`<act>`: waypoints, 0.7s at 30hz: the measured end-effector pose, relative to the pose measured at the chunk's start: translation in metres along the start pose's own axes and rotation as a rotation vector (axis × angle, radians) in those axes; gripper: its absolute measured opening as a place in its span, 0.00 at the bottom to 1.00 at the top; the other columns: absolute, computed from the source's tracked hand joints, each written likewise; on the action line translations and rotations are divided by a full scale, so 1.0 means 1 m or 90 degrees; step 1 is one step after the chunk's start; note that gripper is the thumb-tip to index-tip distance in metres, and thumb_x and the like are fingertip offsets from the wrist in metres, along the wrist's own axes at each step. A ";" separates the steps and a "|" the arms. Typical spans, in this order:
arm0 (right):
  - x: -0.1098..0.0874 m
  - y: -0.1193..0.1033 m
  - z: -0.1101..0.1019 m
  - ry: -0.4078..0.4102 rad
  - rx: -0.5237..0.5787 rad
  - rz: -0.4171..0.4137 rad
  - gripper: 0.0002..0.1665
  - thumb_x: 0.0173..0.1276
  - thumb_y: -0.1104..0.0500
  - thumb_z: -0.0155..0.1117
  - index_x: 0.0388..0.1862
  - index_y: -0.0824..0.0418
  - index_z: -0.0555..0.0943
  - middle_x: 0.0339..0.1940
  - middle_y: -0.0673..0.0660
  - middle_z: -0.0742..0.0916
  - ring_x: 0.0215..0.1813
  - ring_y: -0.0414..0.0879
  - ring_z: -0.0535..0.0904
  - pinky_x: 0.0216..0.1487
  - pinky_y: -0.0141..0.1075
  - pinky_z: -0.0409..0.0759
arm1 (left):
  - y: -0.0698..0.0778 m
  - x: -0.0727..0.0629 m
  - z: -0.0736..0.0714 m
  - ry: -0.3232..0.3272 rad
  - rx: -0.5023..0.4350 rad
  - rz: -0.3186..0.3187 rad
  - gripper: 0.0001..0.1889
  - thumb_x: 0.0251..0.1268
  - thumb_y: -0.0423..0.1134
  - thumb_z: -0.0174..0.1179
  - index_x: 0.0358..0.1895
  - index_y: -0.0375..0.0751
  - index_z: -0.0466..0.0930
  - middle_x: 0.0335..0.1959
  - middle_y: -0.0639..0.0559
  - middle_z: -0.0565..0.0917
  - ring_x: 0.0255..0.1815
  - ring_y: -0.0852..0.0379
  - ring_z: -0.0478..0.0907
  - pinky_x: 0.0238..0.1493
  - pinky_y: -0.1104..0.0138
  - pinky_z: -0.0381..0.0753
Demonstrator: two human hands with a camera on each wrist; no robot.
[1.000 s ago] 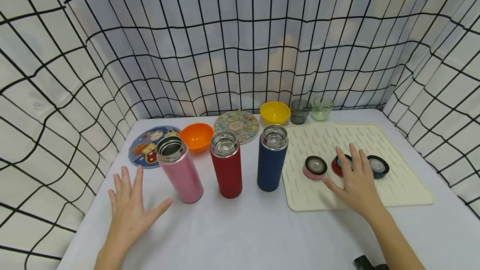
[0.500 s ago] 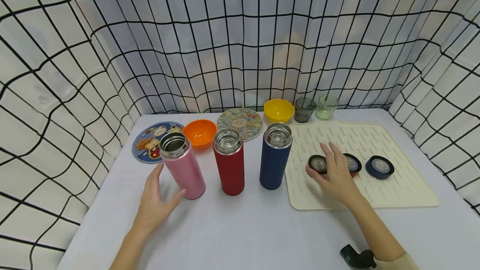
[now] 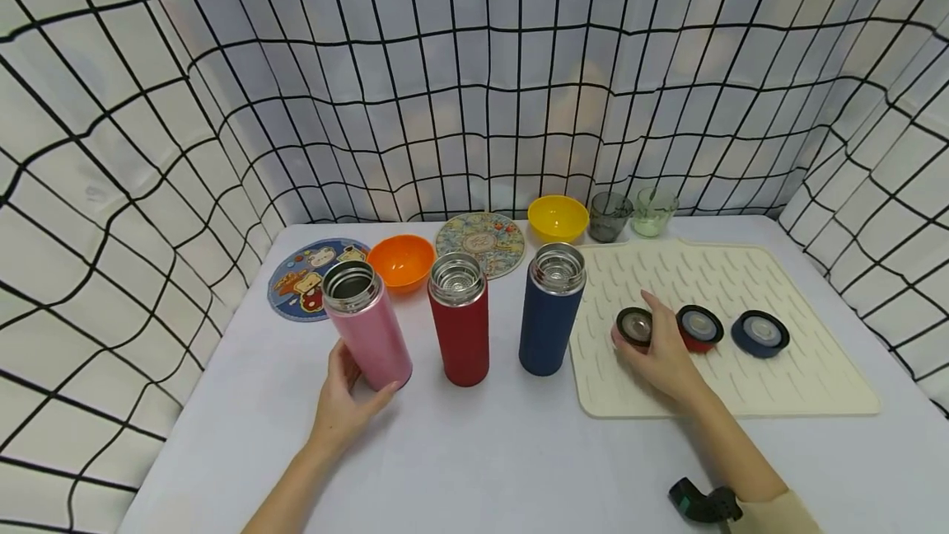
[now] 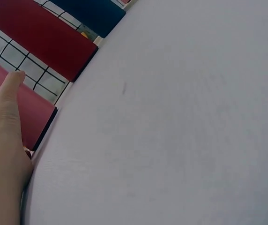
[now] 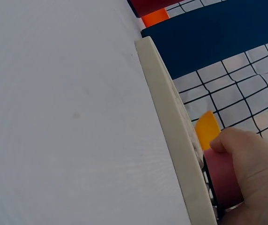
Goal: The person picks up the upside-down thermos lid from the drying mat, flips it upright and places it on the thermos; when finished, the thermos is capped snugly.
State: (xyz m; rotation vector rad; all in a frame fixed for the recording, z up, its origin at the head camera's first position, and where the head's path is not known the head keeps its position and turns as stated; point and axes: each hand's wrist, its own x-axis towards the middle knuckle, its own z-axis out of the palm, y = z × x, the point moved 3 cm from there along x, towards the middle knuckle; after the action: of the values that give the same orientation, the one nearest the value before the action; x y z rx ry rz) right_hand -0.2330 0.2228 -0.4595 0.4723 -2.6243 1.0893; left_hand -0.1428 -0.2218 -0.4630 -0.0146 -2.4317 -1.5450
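While pinching the pink flask lid (image 3: 635, 326) by its sides in the right hand (image 3: 665, 365) near the silicone drying mat's (image 3: 815, 390) left edge, and curving the left hand (image 3: 343, 409) wide round the pink vacuum flask (image 3: 372, 338) toward the table's (image 3: 482, 468) left edge, best lift the lid level, clear of the red flask lid (image 3: 698, 328).

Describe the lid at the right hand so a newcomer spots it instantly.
On the white table, find the cream mat. The right hand grips the leftmost lid there. Its pink side sets it apart from the red lid and blue lid.
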 end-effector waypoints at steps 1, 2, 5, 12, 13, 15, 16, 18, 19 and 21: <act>-0.001 0.002 0.000 0.003 0.001 0.003 0.51 0.55 0.56 0.68 0.70 0.68 0.50 0.64 0.73 0.62 0.64 0.65 0.57 0.56 0.59 0.62 | 0.000 0.000 0.001 -0.003 -0.003 -0.005 0.47 0.49 0.38 0.69 0.69 0.43 0.46 0.65 0.43 0.63 0.64 0.49 0.62 0.59 0.77 0.60; -0.001 0.003 0.000 0.007 0.001 0.002 0.52 0.54 0.58 0.69 0.70 0.68 0.50 0.62 0.73 0.64 0.63 0.65 0.60 0.55 0.59 0.63 | -0.001 0.000 0.002 -0.004 -0.009 -0.009 0.47 0.49 0.38 0.69 0.69 0.43 0.47 0.65 0.44 0.63 0.63 0.50 0.62 0.58 0.80 0.59; -0.003 0.004 0.001 0.016 -0.001 -0.004 0.54 0.50 0.61 0.72 0.69 0.68 0.50 0.54 0.73 0.72 0.55 0.65 0.69 0.51 0.57 0.68 | -0.001 0.000 0.003 0.000 -0.018 -0.014 0.45 0.50 0.39 0.69 0.68 0.43 0.48 0.64 0.44 0.64 0.63 0.51 0.63 0.55 0.83 0.58; -0.006 0.001 -0.003 0.050 0.020 0.033 0.54 0.47 0.58 0.75 0.69 0.64 0.54 0.49 0.69 0.76 0.49 0.63 0.74 0.46 0.56 0.71 | -0.002 0.000 0.002 -0.004 -0.005 -0.026 0.44 0.53 0.43 0.66 0.69 0.46 0.47 0.64 0.46 0.65 0.63 0.51 0.64 0.59 0.76 0.61; -0.007 0.000 -0.004 0.059 0.031 0.043 0.54 0.47 0.58 0.75 0.69 0.63 0.55 0.50 0.69 0.75 0.50 0.63 0.74 0.47 0.55 0.71 | -0.002 0.000 0.002 -0.003 -0.006 -0.026 0.44 0.53 0.43 0.66 0.69 0.46 0.48 0.64 0.47 0.65 0.62 0.51 0.64 0.59 0.75 0.61; -0.007 -0.003 -0.006 0.080 0.053 0.060 0.54 0.47 0.57 0.75 0.69 0.61 0.54 0.51 0.68 0.74 0.51 0.61 0.73 0.48 0.53 0.69 | -0.003 0.000 0.002 -0.002 -0.005 -0.027 0.44 0.53 0.43 0.67 0.69 0.47 0.48 0.63 0.47 0.66 0.62 0.51 0.64 0.58 0.77 0.61; -0.007 -0.005 -0.006 0.092 0.062 0.067 0.54 0.47 0.57 0.76 0.69 0.61 0.54 0.50 0.67 0.75 0.51 0.59 0.73 0.49 0.50 0.69 | -0.003 0.000 0.002 -0.001 -0.004 -0.025 0.43 0.53 0.43 0.67 0.69 0.47 0.48 0.63 0.47 0.66 0.62 0.51 0.65 0.58 0.78 0.61; -0.005 -0.008 -0.008 0.110 0.094 0.080 0.54 0.47 0.59 0.76 0.68 0.61 0.55 0.50 0.65 0.75 0.51 0.53 0.73 0.50 0.42 0.69 | -0.003 0.000 0.001 -0.002 -0.002 -0.026 0.43 0.53 0.44 0.67 0.69 0.47 0.48 0.63 0.47 0.66 0.62 0.51 0.65 0.58 0.78 0.62; -0.004 -0.010 -0.009 0.116 0.107 0.084 0.53 0.47 0.60 0.75 0.68 0.61 0.54 0.50 0.63 0.75 0.51 0.49 0.72 0.51 0.37 0.68 | -0.003 0.001 0.001 -0.002 -0.002 -0.027 0.43 0.53 0.44 0.67 0.69 0.47 0.48 0.63 0.46 0.66 0.62 0.51 0.65 0.58 0.76 0.62; 0.001 -0.013 -0.013 0.134 0.153 0.084 0.52 0.48 0.63 0.74 0.67 0.62 0.55 0.49 0.61 0.75 0.50 0.43 0.72 0.50 0.27 0.68 | -0.002 0.003 0.000 -0.002 -0.009 -0.030 0.44 0.53 0.43 0.67 0.69 0.48 0.47 0.63 0.46 0.66 0.62 0.50 0.65 0.59 0.72 0.63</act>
State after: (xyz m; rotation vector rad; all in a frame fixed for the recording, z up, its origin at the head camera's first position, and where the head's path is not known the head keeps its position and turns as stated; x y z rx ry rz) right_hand -0.2271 0.2230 -0.4419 0.2183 -2.3813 1.4232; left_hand -0.1457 -0.2229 -0.4644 0.0385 -2.4401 -1.5840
